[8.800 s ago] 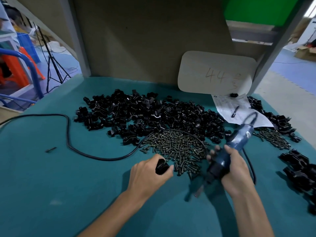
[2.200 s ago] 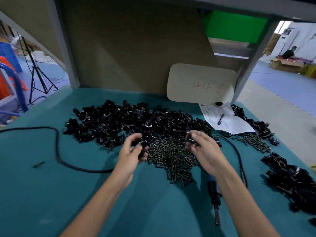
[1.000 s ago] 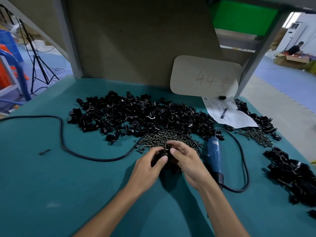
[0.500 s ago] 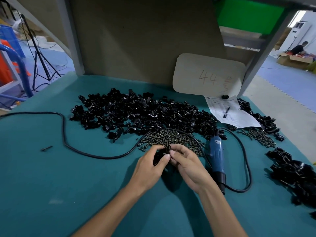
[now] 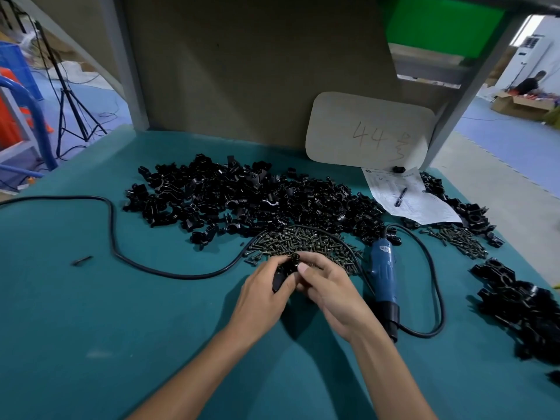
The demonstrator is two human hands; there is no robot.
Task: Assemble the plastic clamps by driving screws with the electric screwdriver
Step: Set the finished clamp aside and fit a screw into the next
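Note:
My left hand grips a black plastic clamp just in front of the screw pile. My right hand pinches the clamp's top from the right; whether it holds a screw is hidden by the fingers. The blue electric screwdriver lies on the teal table to the right of my right hand, untouched. A big heap of loose black clamp parts spreads behind the screws.
The screwdriver's black cord loops across the left of the table and round the tool. A second screw pile and a stack of black clamps lie at the right. A paper sheet with a pen and a white board stand behind.
Earlier I held the screwdriver in my right hand; it now lies on the table. Both hands fetched parts from the heap and now meet on one clamp near the screws.

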